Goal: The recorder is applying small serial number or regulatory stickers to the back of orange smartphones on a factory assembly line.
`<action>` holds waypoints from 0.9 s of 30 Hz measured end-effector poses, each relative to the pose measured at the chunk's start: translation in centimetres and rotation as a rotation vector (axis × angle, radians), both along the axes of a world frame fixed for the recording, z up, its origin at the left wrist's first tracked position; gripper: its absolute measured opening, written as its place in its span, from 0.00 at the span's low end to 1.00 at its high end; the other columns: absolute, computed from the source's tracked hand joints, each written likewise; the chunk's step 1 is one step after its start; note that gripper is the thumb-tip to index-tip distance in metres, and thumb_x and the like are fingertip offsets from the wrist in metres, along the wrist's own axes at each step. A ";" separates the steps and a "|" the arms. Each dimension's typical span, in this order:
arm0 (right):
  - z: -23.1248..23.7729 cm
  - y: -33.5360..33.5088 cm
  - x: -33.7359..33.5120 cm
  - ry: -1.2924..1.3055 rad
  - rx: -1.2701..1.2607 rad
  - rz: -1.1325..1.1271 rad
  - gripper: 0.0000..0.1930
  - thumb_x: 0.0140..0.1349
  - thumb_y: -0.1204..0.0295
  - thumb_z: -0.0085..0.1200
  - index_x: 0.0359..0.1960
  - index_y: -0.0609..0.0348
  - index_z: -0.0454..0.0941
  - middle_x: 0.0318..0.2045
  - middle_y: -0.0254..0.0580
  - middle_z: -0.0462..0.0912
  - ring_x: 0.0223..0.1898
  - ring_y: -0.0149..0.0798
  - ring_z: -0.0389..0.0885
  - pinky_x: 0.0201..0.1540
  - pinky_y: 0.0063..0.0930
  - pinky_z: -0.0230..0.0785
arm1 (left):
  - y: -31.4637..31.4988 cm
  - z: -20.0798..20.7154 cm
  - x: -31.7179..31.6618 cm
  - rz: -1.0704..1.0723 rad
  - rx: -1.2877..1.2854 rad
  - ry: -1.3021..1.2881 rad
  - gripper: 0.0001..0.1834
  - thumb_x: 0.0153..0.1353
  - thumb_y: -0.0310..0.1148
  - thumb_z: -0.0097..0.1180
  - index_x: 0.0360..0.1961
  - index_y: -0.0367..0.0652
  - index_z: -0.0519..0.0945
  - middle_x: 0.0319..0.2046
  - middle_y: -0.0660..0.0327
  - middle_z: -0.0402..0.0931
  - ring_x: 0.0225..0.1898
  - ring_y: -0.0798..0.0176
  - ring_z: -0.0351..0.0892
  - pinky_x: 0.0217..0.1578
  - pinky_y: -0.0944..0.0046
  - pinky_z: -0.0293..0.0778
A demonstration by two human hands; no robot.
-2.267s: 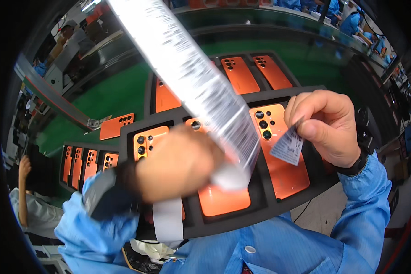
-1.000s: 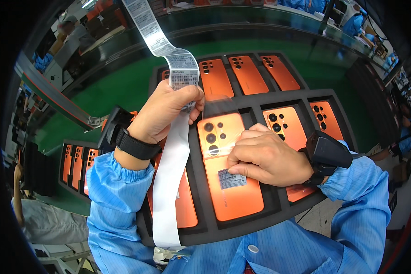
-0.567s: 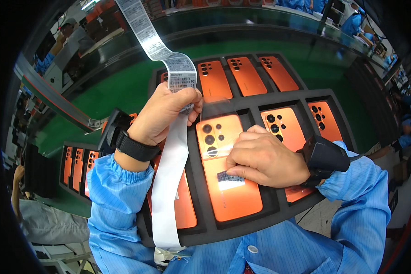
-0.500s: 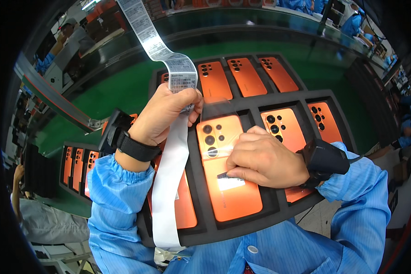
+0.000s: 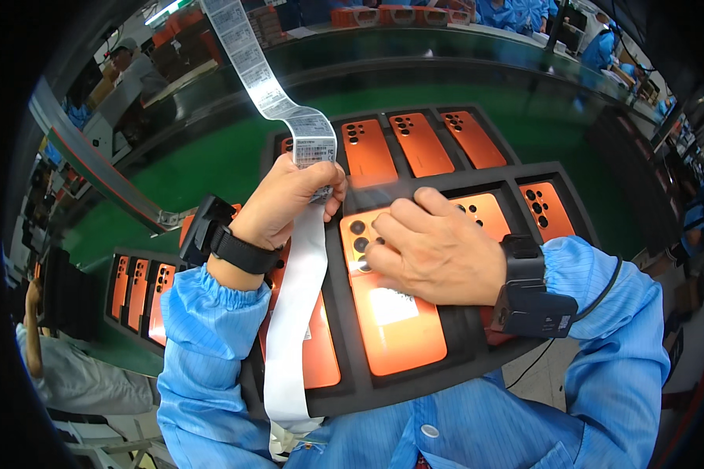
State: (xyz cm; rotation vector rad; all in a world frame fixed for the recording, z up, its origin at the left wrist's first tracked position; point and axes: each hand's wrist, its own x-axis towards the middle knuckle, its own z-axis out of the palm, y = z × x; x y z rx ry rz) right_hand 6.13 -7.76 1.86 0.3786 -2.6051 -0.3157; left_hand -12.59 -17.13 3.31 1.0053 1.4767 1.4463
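One label (image 5: 395, 307) on the phone (image 5: 403, 344) in the tray (image 5: 360, 395) could crease if the right hand (image 5: 442, 254), fingers bent, grip unclear, drags across it, or if the strip (image 5: 293, 336) pinched between the left hand (image 5: 293, 195)'s fingers sags.

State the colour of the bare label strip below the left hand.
The bare strip below the left hand is plain white; the head view shows it best.

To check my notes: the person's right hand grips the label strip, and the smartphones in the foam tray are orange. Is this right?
One thing is wrong: the left hand grips the label strip, as the head view shows. The smartphones in the foam tray are indeed orange.
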 end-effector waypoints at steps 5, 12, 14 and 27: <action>1.4 1.1 2.2 0.077 0.154 -0.004 0.09 0.48 0.66 0.55 0.26 0.52 0.69 0.27 0.33 0.68 0.34 0.34 0.69 0.38 0.30 0.59 | -0.4 0.3 -0.2 -0.058 0.015 -0.003 0.07 0.51 0.26 0.48 0.21 0.34 0.75 0.19 0.60 0.73 0.18 0.69 0.71 0.21 0.71 0.68; 5.0 3.4 4.9 0.287 -0.392 0.081 0.19 0.43 0.76 0.59 0.41 0.61 0.73 0.41 0.48 0.72 0.41 0.46 0.72 0.44 0.38 0.65 | -4.7 1.6 2.2 -0.669 0.038 -0.279 0.14 0.52 0.37 0.61 0.25 0.39 0.71 0.24 0.56 0.75 0.23 0.66 0.75 0.28 0.67 0.72; 5.2 3.0 5.3 0.180 -0.498 0.119 0.19 0.49 0.73 0.58 0.45 0.64 0.74 0.42 0.49 0.72 0.42 0.46 0.72 0.44 0.35 0.66 | -6.1 3.9 4.0 -0.597 -0.098 -0.309 0.11 0.51 0.32 0.61 0.26 0.40 0.70 0.25 0.56 0.75 0.26 0.66 0.76 0.29 0.66 0.74; 4.2 -2.1 4.9 0.121 -0.690 0.218 0.27 0.44 0.67 0.63 0.48 0.62 0.72 0.47 0.47 0.70 0.47 0.48 0.70 0.46 0.41 0.63 | -7.7 3.2 11.7 -0.196 0.041 -0.529 0.21 0.56 0.20 0.42 0.54 0.37 0.64 0.47 0.56 0.69 0.47 0.60 0.74 0.47 0.58 0.72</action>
